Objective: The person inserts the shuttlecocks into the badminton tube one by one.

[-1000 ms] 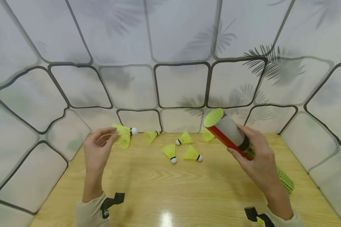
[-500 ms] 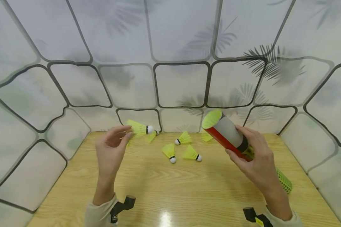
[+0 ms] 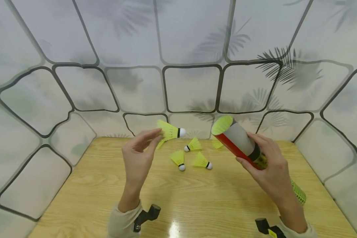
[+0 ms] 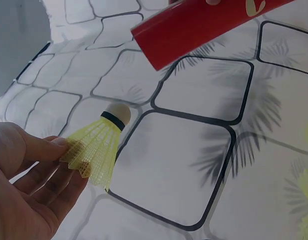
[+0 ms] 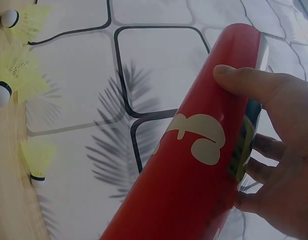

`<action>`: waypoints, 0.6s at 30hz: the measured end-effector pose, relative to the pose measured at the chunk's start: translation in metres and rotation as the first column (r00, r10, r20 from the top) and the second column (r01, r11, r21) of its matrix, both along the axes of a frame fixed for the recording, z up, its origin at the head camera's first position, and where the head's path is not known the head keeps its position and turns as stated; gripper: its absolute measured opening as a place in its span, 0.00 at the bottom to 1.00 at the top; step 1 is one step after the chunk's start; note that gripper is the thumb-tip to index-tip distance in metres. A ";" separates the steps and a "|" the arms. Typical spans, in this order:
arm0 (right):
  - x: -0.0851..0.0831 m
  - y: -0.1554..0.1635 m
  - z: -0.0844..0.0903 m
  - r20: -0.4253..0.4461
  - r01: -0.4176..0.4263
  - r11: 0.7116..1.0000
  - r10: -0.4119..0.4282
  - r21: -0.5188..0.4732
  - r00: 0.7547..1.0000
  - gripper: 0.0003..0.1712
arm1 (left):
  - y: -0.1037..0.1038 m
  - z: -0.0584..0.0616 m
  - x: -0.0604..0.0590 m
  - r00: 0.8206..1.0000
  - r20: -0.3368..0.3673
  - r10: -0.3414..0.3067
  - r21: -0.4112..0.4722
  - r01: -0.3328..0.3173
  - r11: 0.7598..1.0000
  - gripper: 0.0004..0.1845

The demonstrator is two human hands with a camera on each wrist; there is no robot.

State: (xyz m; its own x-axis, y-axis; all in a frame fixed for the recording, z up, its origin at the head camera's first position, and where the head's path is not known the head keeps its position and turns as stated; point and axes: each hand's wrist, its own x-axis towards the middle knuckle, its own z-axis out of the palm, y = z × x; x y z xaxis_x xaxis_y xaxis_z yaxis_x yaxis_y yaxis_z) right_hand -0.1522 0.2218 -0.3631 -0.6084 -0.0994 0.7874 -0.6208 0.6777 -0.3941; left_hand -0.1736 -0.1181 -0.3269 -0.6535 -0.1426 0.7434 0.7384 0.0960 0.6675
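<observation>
Head cam: L hand (image 3: 137, 158) pinching shuttlecock (image 3: 170, 132) skirt.

Beige sleeves (image 3: 122, 218), black wrist mounts (image 3: 145, 216), bare hands (image 3: 137, 158).

The shuttlecock (image 3: 170, 131) pinched in the left hand (image 3: 138, 155) has a mesh skirt of matt yellow plastic and a smooth white cap. The tube (image 3: 241, 142) in the right hand (image 3: 269, 172) looks like glossy cardboard — red and grey. Below both hands, the table (image 3: 196, 201) is varnished wood — shiny, grained.
</observation>
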 end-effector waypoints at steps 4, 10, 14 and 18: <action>-0.001 0.000 0.001 0.009 -0.005 1.000 0.005 0.004 1.000 0.42 | 0.015 0.003 0.000 0.999 -0.012 -0.029 -0.012 0.029 1.000 0.10; -0.002 -0.002 0.001 0.007 -0.015 1.000 0.015 0.008 1.000 0.44 | 0.032 0.010 -0.003 0.997 -0.052 -0.063 -0.016 0.062 0.998 0.11; 0.000 -0.003 0.003 0.020 -0.017 1.000 0.016 0.017 1.000 0.42 | 0.044 0.011 -0.004 0.994 -0.079 -0.075 -0.035 0.072 0.997 0.10; 0.001 -0.005 0.004 0.037 -0.009 0.999 0.007 0.036 0.999 0.51 | 0.057 0.011 -0.005 0.991 -0.106 -0.084 -0.055 0.079 0.995 0.09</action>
